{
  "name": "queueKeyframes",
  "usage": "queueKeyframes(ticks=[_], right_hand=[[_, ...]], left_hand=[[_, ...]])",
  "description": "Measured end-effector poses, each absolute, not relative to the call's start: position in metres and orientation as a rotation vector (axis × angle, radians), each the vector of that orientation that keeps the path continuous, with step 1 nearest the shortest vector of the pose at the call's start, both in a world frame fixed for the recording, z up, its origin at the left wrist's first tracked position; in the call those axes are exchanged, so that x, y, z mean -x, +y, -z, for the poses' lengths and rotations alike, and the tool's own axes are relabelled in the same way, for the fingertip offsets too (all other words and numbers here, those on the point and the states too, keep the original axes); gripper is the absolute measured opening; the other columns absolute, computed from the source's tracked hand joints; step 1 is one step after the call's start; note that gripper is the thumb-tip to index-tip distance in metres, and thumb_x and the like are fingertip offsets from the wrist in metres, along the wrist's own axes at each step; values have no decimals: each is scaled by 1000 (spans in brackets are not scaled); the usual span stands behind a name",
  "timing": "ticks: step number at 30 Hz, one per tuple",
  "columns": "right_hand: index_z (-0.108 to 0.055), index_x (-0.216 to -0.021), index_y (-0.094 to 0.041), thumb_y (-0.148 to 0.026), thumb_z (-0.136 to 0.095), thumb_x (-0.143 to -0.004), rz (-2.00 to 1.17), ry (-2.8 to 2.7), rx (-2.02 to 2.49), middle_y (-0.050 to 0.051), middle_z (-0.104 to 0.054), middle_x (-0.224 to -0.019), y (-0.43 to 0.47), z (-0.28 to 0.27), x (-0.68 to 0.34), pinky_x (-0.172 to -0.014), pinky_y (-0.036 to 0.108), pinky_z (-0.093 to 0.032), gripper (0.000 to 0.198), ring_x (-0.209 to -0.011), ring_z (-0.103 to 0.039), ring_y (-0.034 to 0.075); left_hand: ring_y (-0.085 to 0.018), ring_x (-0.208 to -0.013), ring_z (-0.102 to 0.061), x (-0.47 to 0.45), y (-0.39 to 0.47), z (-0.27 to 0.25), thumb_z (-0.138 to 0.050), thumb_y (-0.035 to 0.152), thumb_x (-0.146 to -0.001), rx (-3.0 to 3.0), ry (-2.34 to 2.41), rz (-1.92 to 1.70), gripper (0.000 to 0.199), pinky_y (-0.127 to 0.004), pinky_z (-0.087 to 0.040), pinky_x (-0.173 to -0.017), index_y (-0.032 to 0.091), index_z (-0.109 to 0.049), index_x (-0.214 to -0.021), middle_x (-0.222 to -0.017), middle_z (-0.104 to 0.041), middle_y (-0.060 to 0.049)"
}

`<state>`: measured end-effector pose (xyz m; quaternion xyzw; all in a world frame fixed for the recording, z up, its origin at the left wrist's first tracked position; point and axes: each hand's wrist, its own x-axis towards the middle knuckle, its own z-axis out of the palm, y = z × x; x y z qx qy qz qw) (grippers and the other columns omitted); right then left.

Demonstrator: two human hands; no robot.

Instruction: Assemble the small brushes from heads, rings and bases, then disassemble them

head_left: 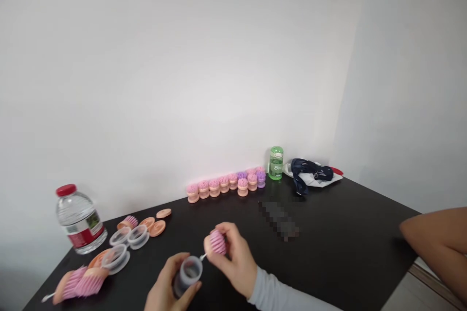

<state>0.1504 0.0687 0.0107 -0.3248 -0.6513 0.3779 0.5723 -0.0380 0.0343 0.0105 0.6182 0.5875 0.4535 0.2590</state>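
Across the scene spreads a smooth black tabletop (335,238), bearing a clear, red-capped plastic bottle (82,223) at the left. At near centre, the left hand (166,285) and right hand (235,260) are each closed on something: respectively a translucent, round plastic cup (184,281) and, just right of it, a round peach brush with pink bristles (218,242).

Red-capped bottle (80,221) at left; green bottle (276,164) beside dark-blue bundle (311,170) on white item (321,183).
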Motion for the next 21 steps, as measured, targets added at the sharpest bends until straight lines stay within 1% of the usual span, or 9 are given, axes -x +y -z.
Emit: queueKeyframes(ticks=[2,5,7,10,13,15,17,19,21], right_hand=[[-49,-114,-22,-29,-66,-84,-882,-1455,739,6,-64,-105,68,-10,-165,-85,33,-53,35,-93,-66,20],[-48,-117,-22,-27,-64,-84,-931,-1472,726,10,-62,-114,72,-4,-178,-91,36,-53,37,-102,-65,23],[-49,-118,-23,-25,-65,-83,-958,-1548,739,11,-62,-116,73,0,-181,-92,38,-53,38,-105,-65,24],[-52,-118,-25,-22,-66,-79,-925,-1673,764,10,-62,-117,68,4,-180,-93,40,-53,42,-108,-63,26],[-53,-118,-26,-19,-66,-77,-917,-1739,743,8,-62,-115,61,2,-179,-93,39,-52,44,-108,-62,25],[-54,-117,-26,-16,-66,-76,-952,-1757,716,7,-62,-113,58,-2,-180,-91,37,-53,44,-106,-63,24],[-55,-115,-27,-15,-66,-75,-974,-1770,693,6,-62,-111,56,-7,-181,-88,35,-54,42,-103,-63,23],[-56,-113,-27,-15,-66,-75,-970,-1792,682,6,-62,-110,54,-10,-182,-88,34,-53,41,-102,-63,23],[-57,-112,-27,-16,-65,-75,-968,-1812,667,6,-62,-110,53,-14,-183,-86,34,-53,39,-101,-63,23]], left_hand=[[-27,-91,-69,18,38,-15,-74,33,-64,-1642,1519,-1235,39,-38,-54,-84,22,-63,-100,-96,-75,-3],[-27,-95,-68,0,46,-9,-74,21,-60,-1530,1412,-1283,45,-38,-53,-87,20,-64,-104,-101,-73,-5],[-28,-100,-67,-5,47,-2,-75,21,-61,-1486,1308,-1303,47,-38,-53,-89,20,-64,-107,-106,-72,-8],[-29,-105,-65,-6,44,5,-78,25,-64,-1496,1189,-1302,48,-39,-52,-90,21,-64,-109,-110,-69,-9],[-27,-97,-66,-5,35,1,-82,23,-60,-1481,1186,-1326,52,-37,-52,-85,23,-61,-108,-102,-70,-6],[-24,-88,-65,-4,31,-4,-82,21,-61,-1495,1217,-1308,45,-33,-51,-80,22,-61,-100,-93,-69,-3],[-22,-82,-63,-3,28,-9,-81,23,-62,-1519,1212,-1267,37,-31,-48,-75,21,-62,-93,-87,-68,-2],[-22,-81,-61,-3,27,-11,-81,28,-64,-1509,1157,-1242,35,-31,-47,-74,20,-63,-92,-87,-67,-2],[-22,-82,-61,-2,27,-11,-82,33,-64,-1466,1078,-1235,37,-31,-45,-74,20,-64,-94,-88,-67,-2]])
